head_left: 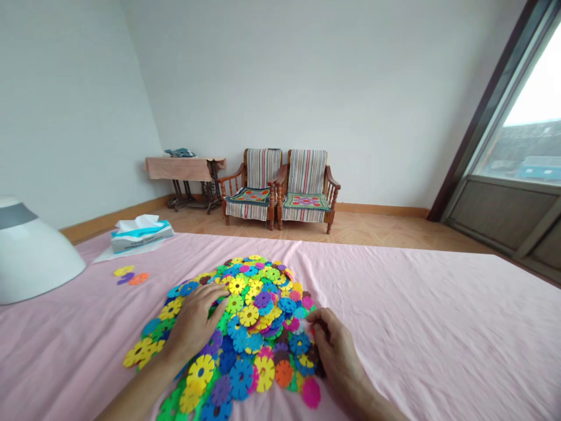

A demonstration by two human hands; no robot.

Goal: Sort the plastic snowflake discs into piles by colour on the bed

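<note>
A heap of flower-shaped notched plastic discs [249, 316] in yellow, blue, green, purple, pink, orange and brown lies in front of me. My left hand [199, 316] rests on the heap's left side, its thumb apart from the fingers and nothing gripped. At the right edge, my right hand [336, 345] is loosely bent, with fingertips against the outer discs; I see no disc held in it. A pink disc [311, 393] lies at the near right edge, beside an orange disc [284, 373]. The undersides of both hands are hidden.
Pink cloth [416, 316] covers the table. A few loose discs [139, 279] lie left of the heap, near a tissue box [141, 237]. A white rounded object [35, 263] stands at the left edge. Beyond are two wooden chairs [307, 175] and a cloth-covered sewing table [184, 168].
</note>
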